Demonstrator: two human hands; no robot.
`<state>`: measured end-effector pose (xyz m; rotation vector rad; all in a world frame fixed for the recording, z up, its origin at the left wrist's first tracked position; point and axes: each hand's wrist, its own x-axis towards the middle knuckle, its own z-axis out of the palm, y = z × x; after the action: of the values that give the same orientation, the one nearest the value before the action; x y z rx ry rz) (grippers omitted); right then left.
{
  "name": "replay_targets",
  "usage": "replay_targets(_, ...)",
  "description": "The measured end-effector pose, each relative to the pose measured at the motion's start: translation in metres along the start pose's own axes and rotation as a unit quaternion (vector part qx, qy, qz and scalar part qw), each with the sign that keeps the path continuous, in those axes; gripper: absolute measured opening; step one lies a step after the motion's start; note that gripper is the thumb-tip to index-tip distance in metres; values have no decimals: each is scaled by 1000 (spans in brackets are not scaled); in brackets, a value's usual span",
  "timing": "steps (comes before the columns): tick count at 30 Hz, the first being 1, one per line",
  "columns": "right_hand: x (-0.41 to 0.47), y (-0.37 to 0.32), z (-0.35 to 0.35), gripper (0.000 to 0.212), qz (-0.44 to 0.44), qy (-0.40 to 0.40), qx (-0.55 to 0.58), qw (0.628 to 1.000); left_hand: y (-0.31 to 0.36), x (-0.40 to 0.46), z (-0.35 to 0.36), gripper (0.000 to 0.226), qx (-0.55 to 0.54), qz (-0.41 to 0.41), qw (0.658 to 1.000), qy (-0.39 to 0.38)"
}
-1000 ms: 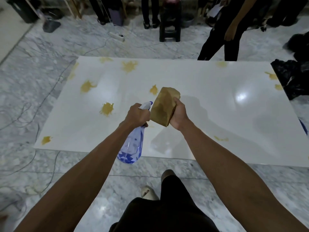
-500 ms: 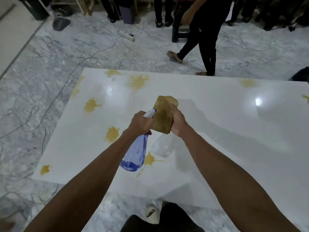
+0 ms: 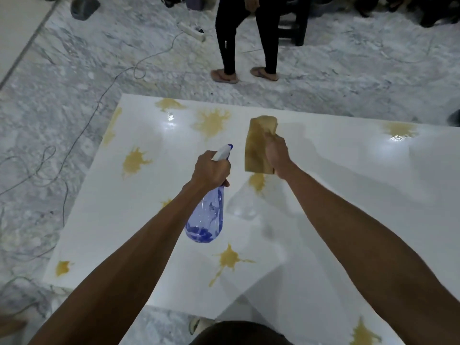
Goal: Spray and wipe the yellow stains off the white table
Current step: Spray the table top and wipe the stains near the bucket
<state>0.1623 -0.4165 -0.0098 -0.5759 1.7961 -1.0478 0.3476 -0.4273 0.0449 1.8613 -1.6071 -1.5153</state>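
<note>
A: What is held in the left hand (image 3: 211, 170)?

B: A bottle (image 3: 206, 215) is gripped at its neck, the fingers curled round it. The white nozzle points away from the person, and the clear blue body hangs down toward them, tilted, above the table (image 3: 336, 195). A little blue liquid is seen at the bottom of the bottle.

A: And the right hand (image 3: 276, 155)?

B: A cloth (image 3: 256, 148) is clutched in it, the fingers closed round the cloth's right edge. The cloth is tan, folded flat and held upright, just right of the bottle's nozzle. Whether it touches the table cannot be told.

A: Where are the stains, taken from the bottle?

B: One stain (image 3: 257, 181) is seen just right of the bottle, directly beneath the cloth's lower edge. A splat (image 3: 227, 257) with a long tail lies just below the bottle's base. A small spot (image 3: 166, 202) is partly hidden beside the left forearm. Left of the bottle a blot (image 3: 134, 161) is found, and beyond the nozzle a large splash (image 3: 211, 122), with a patch (image 3: 169, 104) at the far edge. A mark (image 3: 62, 267) sits far to the lower left at the near corner. Well to the right, a smear (image 3: 399, 129) lies under a glare at the far edge, and a stain (image 3: 363, 334) is cut off by the bottom of the view.

A: What is seen past the table?

B: A marble floor (image 3: 74, 70) with cables (image 3: 119, 73) on it, and the legs (image 3: 246, 36) of a person in sandals, standing beyond the far edge.
</note>
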Motion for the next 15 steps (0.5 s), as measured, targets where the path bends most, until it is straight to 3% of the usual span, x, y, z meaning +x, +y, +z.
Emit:
replay_targets(1,9,-8,0,40,-58,34,-116,991,2,4,-3,44,-1,9,1000,0)
replay_targets(3,30,-9,6,46,-118,13,-327,937,4,9,-8,39,4,20,1000,-1)
replay_targets(6,46,35,23,58,-70,-94,-528,841,-6,10,-16,31,13,20,1000,-2)
replay_targets(9,25,81,44,66,-39,-76,-554,828,-26,4,-26,28,4,25,1000,-12)
replay_targets(15,-41,141,74,59,-41,-68,-563,823,-82,-41,-42,28,46,34,998,-35)
